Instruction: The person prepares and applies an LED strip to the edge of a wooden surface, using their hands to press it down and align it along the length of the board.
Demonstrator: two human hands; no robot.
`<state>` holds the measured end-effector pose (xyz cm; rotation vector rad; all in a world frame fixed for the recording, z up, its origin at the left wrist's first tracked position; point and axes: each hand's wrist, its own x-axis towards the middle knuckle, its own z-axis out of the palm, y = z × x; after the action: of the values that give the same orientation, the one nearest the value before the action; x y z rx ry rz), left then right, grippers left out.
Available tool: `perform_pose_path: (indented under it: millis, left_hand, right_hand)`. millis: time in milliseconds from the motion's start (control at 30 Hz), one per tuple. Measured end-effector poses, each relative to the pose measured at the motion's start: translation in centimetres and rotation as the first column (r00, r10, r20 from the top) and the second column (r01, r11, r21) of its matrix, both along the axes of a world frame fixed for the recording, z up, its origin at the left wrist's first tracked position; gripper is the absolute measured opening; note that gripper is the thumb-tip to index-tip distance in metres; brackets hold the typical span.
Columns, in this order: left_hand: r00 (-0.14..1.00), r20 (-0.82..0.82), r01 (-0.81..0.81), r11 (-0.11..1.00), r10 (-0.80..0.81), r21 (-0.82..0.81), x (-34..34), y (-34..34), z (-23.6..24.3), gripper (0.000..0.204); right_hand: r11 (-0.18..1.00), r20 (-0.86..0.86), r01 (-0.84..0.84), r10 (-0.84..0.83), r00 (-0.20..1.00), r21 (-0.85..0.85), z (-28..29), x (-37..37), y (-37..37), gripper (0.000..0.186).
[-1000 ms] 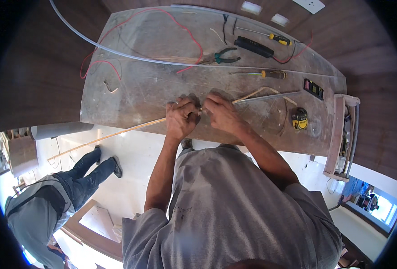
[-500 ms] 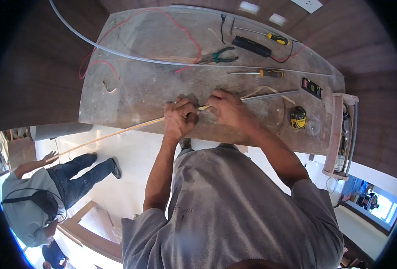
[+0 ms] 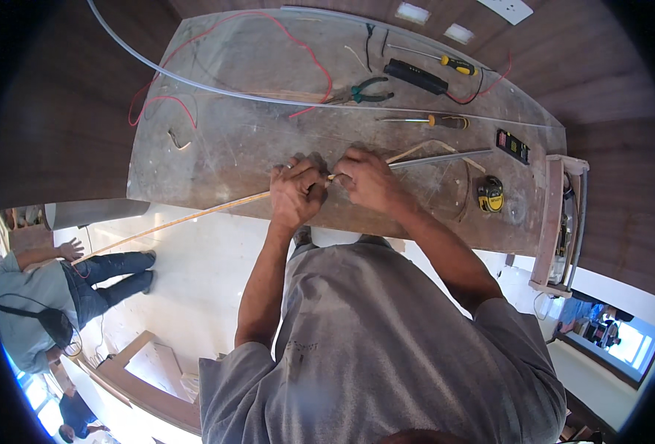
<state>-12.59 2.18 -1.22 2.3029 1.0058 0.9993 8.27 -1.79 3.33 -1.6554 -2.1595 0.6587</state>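
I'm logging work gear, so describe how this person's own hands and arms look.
The left hand and right hand wear no gloves. Both forearms are bare below loose, short grey sleeves; no cables run along them.

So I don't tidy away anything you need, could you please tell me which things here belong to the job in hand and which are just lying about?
In use:
- yellowish strip, held by left hand and right hand

Apparently lying about:
- pliers
- upper screwdriver
- lower screwdriver
- tape measure
- long black device
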Motion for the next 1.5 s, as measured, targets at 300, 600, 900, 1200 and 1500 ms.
perform_pose_path:
  millis: [300, 600, 900, 1200, 1500]
  left_hand:
    - [1.000, -0.019, -0.020, 0.999, 0.020, -0.031, 0.0, 0.0, -0.1, 0.015]
    - [0.990, 0.112, 0.100, 0.987, -0.086, -0.125, -0.6, 0.5, 1.9, 0.041]
    - [0.998, 0.028, 0.063, 0.985, -0.059, -0.159, -0.7, 0.2, 1.2, 0.033]
    - [0.992, -0.125, -0.023, 0.999, 0.028, 0.042, 0.2, -0.3, 0.5, 0.009]
    - [0.996, -0.085, 0.010, 0.997, -0.003, 0.078, -0.1, -0.3, -0.1, 0.015]
  right_hand:
    - [0.984, -0.073, -0.003, 0.016, 0.997, 0.177, -3.1, 0.1, -0.5, 0.020]
    - [0.969, -0.108, -0.021, 0.049, 0.993, 0.247, -3.0, 0.2, -0.6, 0.018]
    - [0.951, -0.149, -0.001, 0.049, 0.988, 0.310, -3.5, 0.2, -0.7, 0.019]
    - [0.989, -0.104, 0.010, 0.006, 0.995, 0.149, -4.4, 0.5, -1.0, 0.026]
    - [0.999, -0.135, -0.005, 0.012, 0.991, 0.052, 1.2, -0.6, -0.8, 0.028]
